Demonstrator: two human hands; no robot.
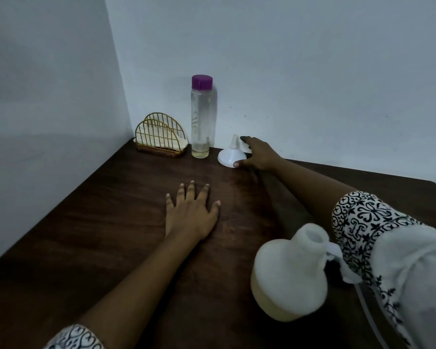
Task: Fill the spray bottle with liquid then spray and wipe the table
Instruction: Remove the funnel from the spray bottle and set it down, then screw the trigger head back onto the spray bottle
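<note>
The left hand [190, 212] is lying open and flat at the centre, probably for support, while the right hand [256, 153] is curving round the funnel [230, 156], a closed grip I cannot tell, likely wanting it for the uncapped spray bottle [287, 273] at lower right.

Left hand [190, 212] flat, palm down; right hand [256, 154] outstretched, thumb and forefinger apart

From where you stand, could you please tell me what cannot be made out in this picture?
- Head view: the white part beside the spray bottle, perhaps its spray head, is mostly hidden by the right sleeve.
- Head view: whether the right hand grips the funnel; the funnel hides its fingertips.
- Head view: cloth or paper in the wire holder; too dim to tell.
</note>
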